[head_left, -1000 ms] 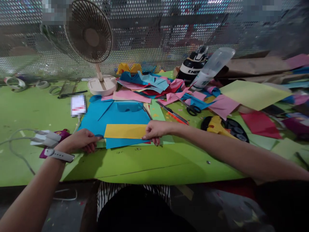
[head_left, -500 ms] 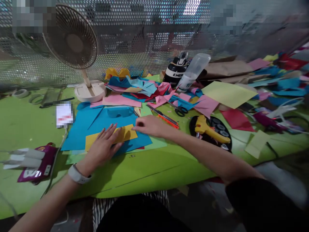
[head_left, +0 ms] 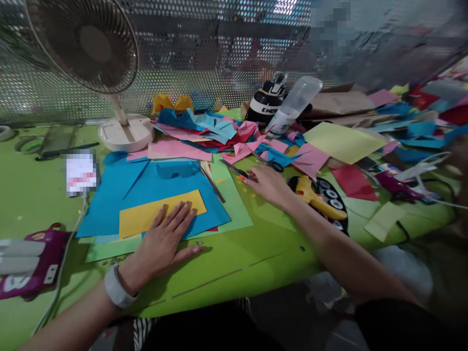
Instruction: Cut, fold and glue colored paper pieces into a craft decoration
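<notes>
Yellow strip (head_left: 146, 217): lies flat on the blue sheet (head_left: 120, 195) at the near middle of the green table (head_left: 237, 263). Its long axis runs from about 8 to 2 o'clock.

Left hand (head_left: 166, 239): palm down, fingers spread and straight, pressing the right half of the strip. It grips nothing. The fingertips point to 1 o'clock, roughly along the strip. There is a pale watch (head_left: 115, 287) on the wrist.

Right hand (head_left: 268, 184): well apart from the strip, at 2 o'clock from it, so the left hand is the nearer by far. The fingers are stretched out low over the table and not closed on anything.

Orange-handled cutter (head_left: 239, 173): lies at 10 o'clock from the right hand, touching or just beside its fingertips; which cannot be told. Its long axis runs 10 to 4 o'clock, in line with the reaching fingers.

Surroundings: light green sheet (head_left: 234, 204) under the blue one; black-handled scissors (head_left: 276, 166) just beyond the right hand at 12 o'clock; yellow glue gun (head_left: 318, 197) at its 3 o'clock; loose coloured paper (head_left: 204, 131) heaped further back; desk fan (head_left: 124, 131) at the far left.
</notes>
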`<state>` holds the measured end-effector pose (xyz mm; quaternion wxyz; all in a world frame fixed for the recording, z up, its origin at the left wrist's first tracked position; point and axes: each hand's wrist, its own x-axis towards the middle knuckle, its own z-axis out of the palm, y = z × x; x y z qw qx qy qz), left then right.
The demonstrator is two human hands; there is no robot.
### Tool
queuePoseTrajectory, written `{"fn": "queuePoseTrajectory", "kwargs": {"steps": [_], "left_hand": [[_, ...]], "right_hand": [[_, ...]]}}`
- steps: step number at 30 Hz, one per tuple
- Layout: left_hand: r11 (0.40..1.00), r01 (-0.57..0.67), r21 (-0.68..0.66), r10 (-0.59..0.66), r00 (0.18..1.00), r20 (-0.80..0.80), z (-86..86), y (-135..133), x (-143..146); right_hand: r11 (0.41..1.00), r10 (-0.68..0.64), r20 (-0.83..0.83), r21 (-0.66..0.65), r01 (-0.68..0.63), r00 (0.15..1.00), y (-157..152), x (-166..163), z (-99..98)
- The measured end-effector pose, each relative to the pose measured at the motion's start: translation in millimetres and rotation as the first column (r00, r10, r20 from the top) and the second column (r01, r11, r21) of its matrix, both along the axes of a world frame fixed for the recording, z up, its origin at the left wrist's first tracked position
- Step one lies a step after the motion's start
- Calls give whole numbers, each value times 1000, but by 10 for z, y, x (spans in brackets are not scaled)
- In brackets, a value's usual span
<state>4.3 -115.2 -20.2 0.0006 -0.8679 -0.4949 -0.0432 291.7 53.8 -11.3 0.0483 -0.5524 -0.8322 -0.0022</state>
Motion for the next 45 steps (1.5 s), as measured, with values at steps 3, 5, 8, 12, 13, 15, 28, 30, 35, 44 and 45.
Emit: {"fn": "queuePoseTrajectory", "kwargs": {"steps": [3, 5, 8, 12, 13, 15, 28, 30, 35, 44, 45], "left_hand": [[1000, 0, 0, 0, 1000, 2, 4, 1, -6], [1000, 6, 6, -6, 1000, 5, -2, 2, -14], [1000, 16, 22, -16, 1000, 8, -6, 5, -20], [998, 27, 56, -28, 999, 19, 4, 6, -5], [997, 41, 62, -42, 999, 21, 6, 5, 2], [995, 76, 60, -77, 997, 21, 9, 1, 15], [997, 71, -34, -71, 997, -2, 18, 6, 25], [997, 70, -36, -70, 998, -8, 23, 5, 26], [997, 73, -35, -74, 997, -13, 47, 0, 36], [996, 77, -35, -76, 997, 8, 45, -2, 34], [996, 78, -34, -77, 997, 14, 42, -3, 32]], "right_hand": [[1000, 14, -42, -21, -15, 999, -16, 78, 69], [999, 24, -119, -18, -27, 993, -35, 150, 123], [996, 85, -264, 10, -85, 961, -107, 228, 192], [944, 310, -325, -9, -331, 893, -333, 199, 203], [925, 347, -322, -36, -377, 881, -402, 176, 186], [895, 415, -291, -40, -444, 862, -527, 137, 138], [820, 573, -163, 134, -557, 803, -657, 161, -28], [828, 561, -174, 143, -543, 809, -655, 173, -7], [827, 562, -173, 131, -546, 809, -655, 190, 20], [772, 636, -167, 122, -624, 753, -672, 170, -79], [767, 641, -169, 120, -630, 748, -681, 174, -74]]}}
